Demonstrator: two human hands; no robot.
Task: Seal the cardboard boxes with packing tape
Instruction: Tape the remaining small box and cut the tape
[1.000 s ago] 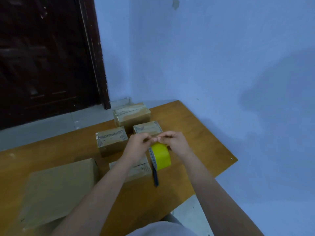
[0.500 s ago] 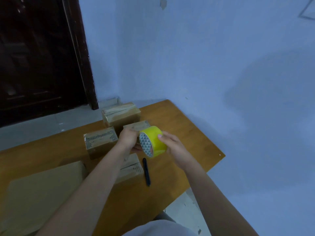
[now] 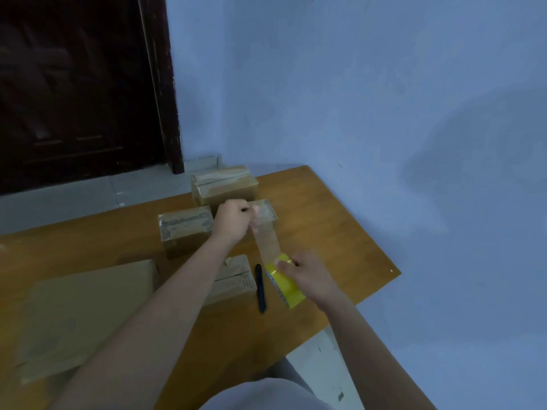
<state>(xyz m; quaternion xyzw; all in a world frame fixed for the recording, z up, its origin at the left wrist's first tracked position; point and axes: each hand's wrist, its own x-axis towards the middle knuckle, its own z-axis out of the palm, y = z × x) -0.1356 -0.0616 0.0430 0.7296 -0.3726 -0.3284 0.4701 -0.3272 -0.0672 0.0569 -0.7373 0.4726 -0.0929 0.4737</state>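
- The left hand (image 3: 233, 221) pinched the free end of a clear tape strip (image 3: 268, 242), with its fingers curled around that end, above the small box (image 3: 268, 210) at the far side of the wooden table (image 3: 340, 241).
- The right hand (image 3: 310, 278) held the yellow tape roll (image 3: 285, 287) nearer to the person, just above the table, with the thumb resting on top of the roll.
- The strip was stretched straight between the two hands and looked taut.
- The tape seemed thin and light, so I judge it could twist or stick to itself if the tension dropped; it was best held only at its end, by the edges.
- The roll looked stiff and light, easy to hold by its outer rim.
- The cardboard boxes seemed light and could slide when tape is pressed on them.
- A black pen (image 3: 260, 288) lay just beside the roll, next to another small box (image 3: 233, 279). A large flat box (image 3: 85, 309) lay at the left.
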